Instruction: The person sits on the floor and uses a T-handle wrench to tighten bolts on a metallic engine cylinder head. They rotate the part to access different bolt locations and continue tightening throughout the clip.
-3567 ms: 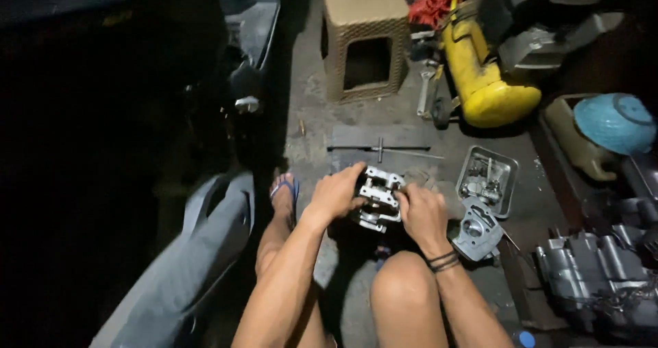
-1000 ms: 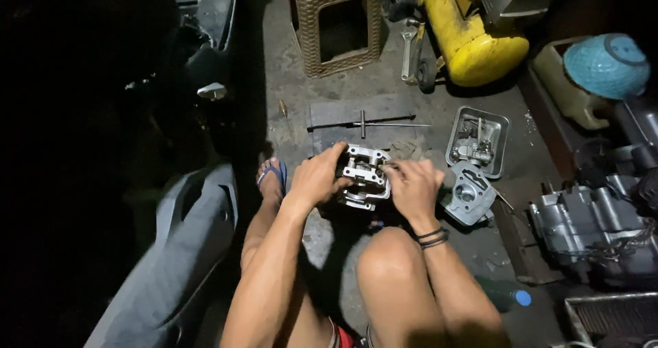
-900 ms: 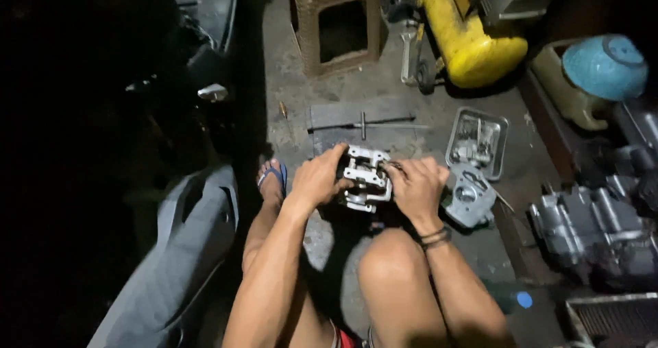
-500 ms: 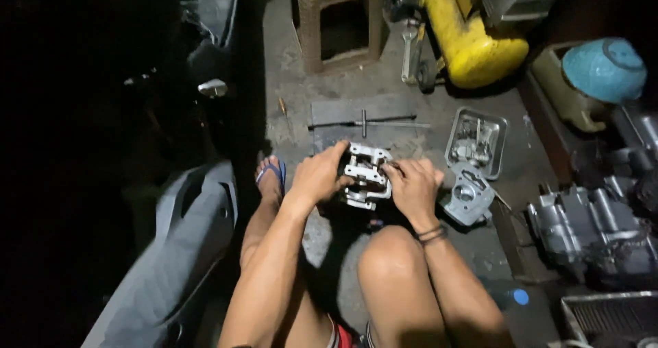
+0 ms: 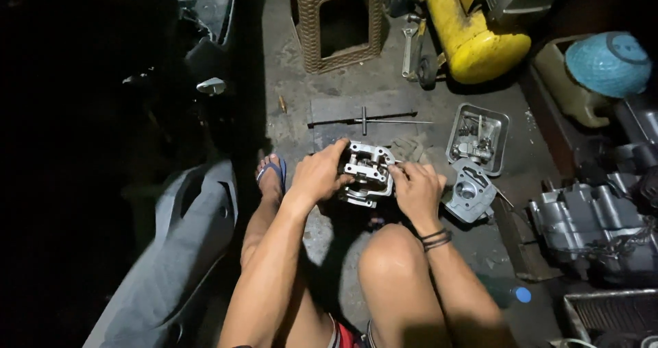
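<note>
Both hands clasp the grey metal engine head (image 5: 367, 176) low over the floor (image 5: 343, 94), between the knees: left hand (image 5: 319, 176) steadies its side, right hand (image 5: 415, 187) fingers pinch its right edge; keeping it level should help

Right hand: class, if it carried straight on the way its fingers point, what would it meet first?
The right hand points up and left, and its fingertips already touch the metal engine part held between both hands, so that comes first.
</note>
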